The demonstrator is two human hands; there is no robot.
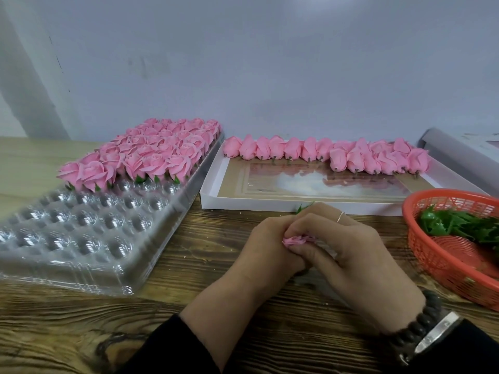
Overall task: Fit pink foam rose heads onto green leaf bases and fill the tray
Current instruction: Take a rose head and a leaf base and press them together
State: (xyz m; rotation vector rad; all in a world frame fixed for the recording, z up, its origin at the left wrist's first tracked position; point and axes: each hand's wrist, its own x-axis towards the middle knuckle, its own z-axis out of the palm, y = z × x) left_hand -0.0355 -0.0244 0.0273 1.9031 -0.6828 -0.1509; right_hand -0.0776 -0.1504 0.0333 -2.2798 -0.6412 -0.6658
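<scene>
Worn on the head, looked forward and down across the wooden table (189, 265) toward the wall (270, 63) (wide-angle, edges bowed), close above both hands; only one view.

Rose head (297, 240) mostly hidden between both hands' grip.

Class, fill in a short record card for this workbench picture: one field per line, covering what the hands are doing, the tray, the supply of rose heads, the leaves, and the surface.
Hands: left hand and right hand together grip one pink rose head, a green leaf base poking out behind the fingers
Tray: clear plastic tray, far rows filled with finished roses, near cups unfilled
Rose supply: bare rose heads lined along the far edge of a white box
Leaves: green leaf bases in an orange basket
Surface: wooden table
</scene>
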